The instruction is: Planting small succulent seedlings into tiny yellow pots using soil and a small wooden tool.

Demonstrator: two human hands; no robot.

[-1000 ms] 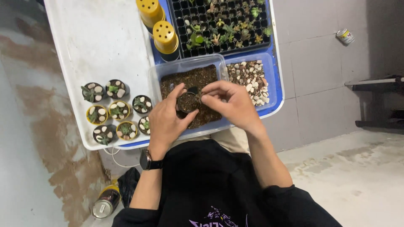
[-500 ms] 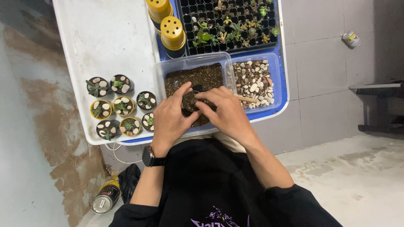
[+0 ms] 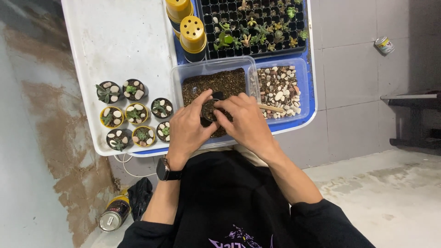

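A small black pot [image 3: 209,110] filled with soil is held over a clear plastic tub of soil [image 3: 216,82] at the near edge of the table [image 3: 119,41]. The pot is cupped by the left hand [image 3: 186,131], whose thumb and fingers are wrapped around its side, so that this grip is closed on the pot. The right hand [image 3: 248,124] is laid across the pot's right rim, its fingertips pressed together down into the soil at the top of the pot; whether anything is pinched between them cannot be told. A thin wooden stick [image 3: 270,108] is seen jutting out from behind the right hand toward a second clear tub of mixed pebbles [image 3: 278,89], which stands just beside the soil tub. A dark watch [image 3: 162,171] is worn on the left wrist.

To the left of the hands, eight small potted succulents [image 3: 133,114] topped with white pebbles are grouped on the white part of the table. Farther back, two stacks of yellow pots [image 3: 192,33] are set upside down beside a black seedling tray [image 3: 255,25] holding small succulents. On the floor, a can [image 3: 111,216] lies below the table and another can [image 3: 384,44] lies well apart to the right.
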